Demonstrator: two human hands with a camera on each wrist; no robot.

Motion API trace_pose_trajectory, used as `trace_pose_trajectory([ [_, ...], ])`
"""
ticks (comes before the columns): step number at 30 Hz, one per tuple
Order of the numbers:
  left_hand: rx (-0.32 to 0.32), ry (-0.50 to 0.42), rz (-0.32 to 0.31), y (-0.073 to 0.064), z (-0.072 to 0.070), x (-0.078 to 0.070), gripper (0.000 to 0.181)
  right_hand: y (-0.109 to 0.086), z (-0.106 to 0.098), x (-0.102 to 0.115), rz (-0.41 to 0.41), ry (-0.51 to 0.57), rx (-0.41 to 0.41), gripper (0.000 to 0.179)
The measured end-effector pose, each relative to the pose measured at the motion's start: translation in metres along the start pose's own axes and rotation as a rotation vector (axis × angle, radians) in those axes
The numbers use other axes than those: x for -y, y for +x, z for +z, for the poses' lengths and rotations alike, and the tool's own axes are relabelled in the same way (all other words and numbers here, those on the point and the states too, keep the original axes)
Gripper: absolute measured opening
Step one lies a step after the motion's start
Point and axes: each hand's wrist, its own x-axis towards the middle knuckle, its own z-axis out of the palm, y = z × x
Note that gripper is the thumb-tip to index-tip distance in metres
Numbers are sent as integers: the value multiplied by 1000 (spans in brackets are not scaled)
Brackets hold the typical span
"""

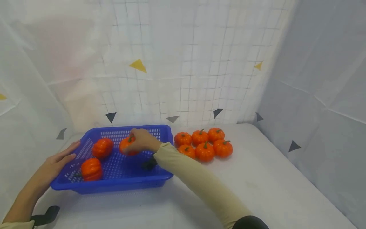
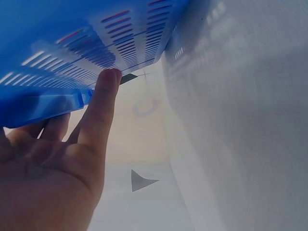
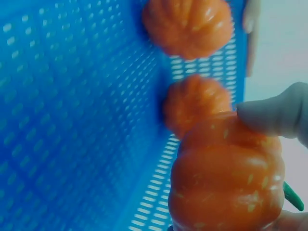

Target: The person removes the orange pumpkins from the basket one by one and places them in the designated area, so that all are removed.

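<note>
My right hand (image 1: pixel 143 141) grips an orange pumpkin (image 1: pixel 125 145) above the floor of a blue plastic basket (image 1: pixel 120 182). Up close in the right wrist view, the thumb (image 3: pixel 272 113) lies against the pumpkin's ribbed side, and its green stem (image 3: pixel 292 196) points right. Inside the basket, a pumpkin (image 1: pixel 103 148) sits toward the back left and another pumpkin (image 1: pixel 91 170) lies tipped at the front left, stem to the left. My left hand (image 1: pixel 54 163) touches the basket's left rim with fairly straight fingers; the left wrist view shows a fingertip against the slotted wall (image 2: pixel 120 33).
Several more pumpkins (image 1: pixel 205 152) stand in two rows on the white table (image 1: pixel 257 184), right of the basket. A white sheet (image 1: pixel 177 63) with grid lines hangs behind, and a grey sheet (image 1: pixel 320 82) borders the right side. A dark shape (image 1: pixel 150 163) below my right wrist is unclear.
</note>
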Motion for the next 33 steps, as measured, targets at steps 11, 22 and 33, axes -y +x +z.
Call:
trace_pose_trajectory([
  [11,-6,7,22,1,2,-2,70,-36,-34,6,-56,95,-15,60],
  [22,-11,-13,36,-1,2,-1,68,-65,-51,7,-52,106,-30,61],
  [33,-8,-13,27,-1,2,-2,69,-94,-60,5,-28,139,-73,65],
])
